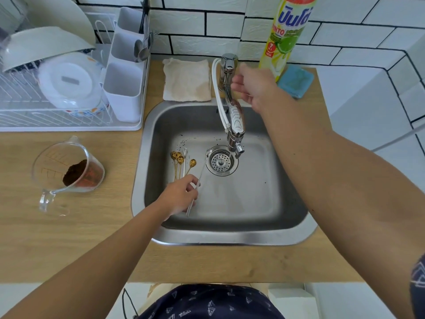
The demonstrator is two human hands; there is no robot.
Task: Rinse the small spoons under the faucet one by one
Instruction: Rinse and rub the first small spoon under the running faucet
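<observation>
Our left hand (178, 196) pinches a long silver spoon (199, 180) low in the sink (230, 238), bowl by the drain strainer (222, 160). Gold spoons (180, 162) lie just beyond its fingers. Right hand (255, 87) grips the faucet (232, 104) near its lever; thin stream running.

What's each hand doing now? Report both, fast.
Left hand: pinching a silver spoon by its handle in the sink.
Right hand: at the faucet; grip cannot be told.

small gold spoons (179, 162) lie bunched on the sink floor, one long silver spoon (199, 180) seemingly raised.
</observation>
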